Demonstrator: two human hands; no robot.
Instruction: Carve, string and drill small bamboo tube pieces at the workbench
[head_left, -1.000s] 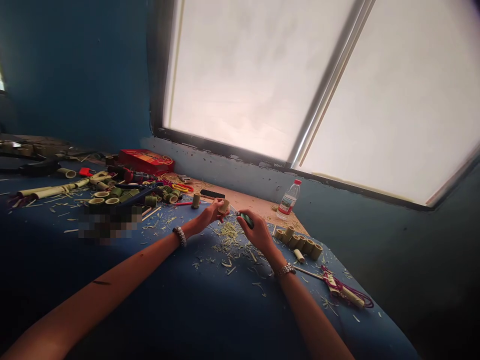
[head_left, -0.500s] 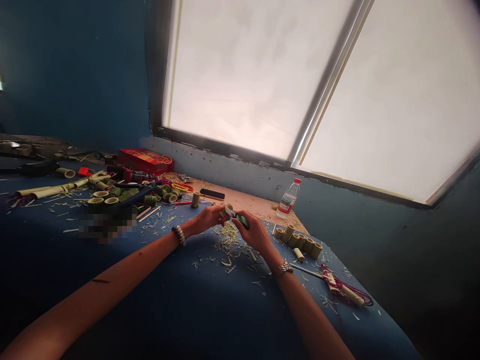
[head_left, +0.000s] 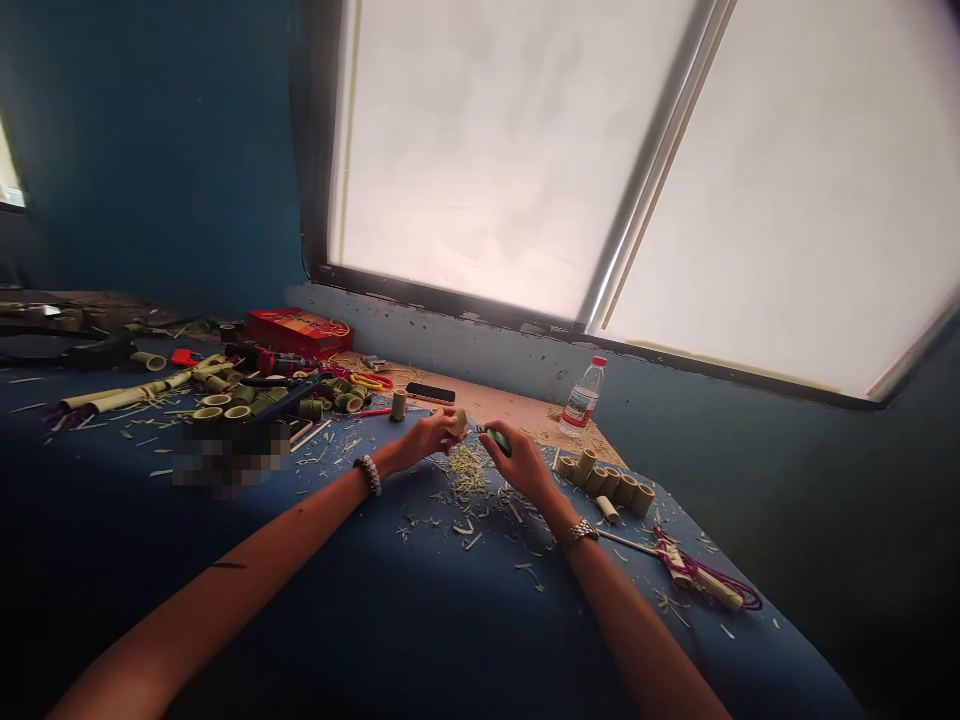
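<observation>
Near the middle of the blue table, my left hand (head_left: 429, 440) is closed around a short bamboo piece (head_left: 458, 421). My right hand (head_left: 517, 458) is wrapped round the green handle of a small knife (head_left: 498, 441), whose metal end points left at the bamboo piece. Whether the blade touches the bamboo is too small to tell. Below both hands lies a heap of pale shavings (head_left: 468, 470). An upright bamboo piece (head_left: 399, 405) stands just behind my left hand.
Several bamboo cups (head_left: 612, 484) and a water bottle (head_left: 582, 398) stand at the right. Purple cord (head_left: 739, 585) lies nearer the right edge. A black phone (head_left: 430, 393) is at the back. Bamboo pieces, tools and a red box (head_left: 298, 332) crowd the left.
The view has shifted slightly, so the table things appear a little further right. The knife in my right hand has drawn back slightly from the bamboo piece, which my left hand still holds.
</observation>
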